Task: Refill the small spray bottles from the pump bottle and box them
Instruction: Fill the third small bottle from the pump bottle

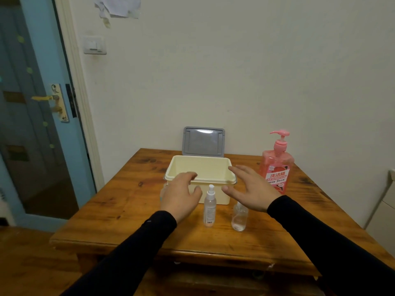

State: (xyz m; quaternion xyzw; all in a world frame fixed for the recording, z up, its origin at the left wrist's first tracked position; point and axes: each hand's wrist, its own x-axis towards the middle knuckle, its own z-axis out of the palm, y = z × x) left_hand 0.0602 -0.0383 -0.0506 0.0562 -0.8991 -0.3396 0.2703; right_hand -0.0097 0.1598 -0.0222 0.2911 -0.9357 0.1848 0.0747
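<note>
Head view: left hand (180, 192) and right hand (251, 189) hover over the table (128, 210), fingers spread loosely, holding nothing. Two small spray bottles, one capped (210, 207) and one clear (239, 217), stand upright just before the open cream box (201, 170) (grey lid (203, 141) up). Pink pump bottle (276, 165) stands right of the box.

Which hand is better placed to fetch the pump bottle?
Probably the right hand: it hovers open beside the pump bottle on the table's right side; the left hand is farther away.
</note>
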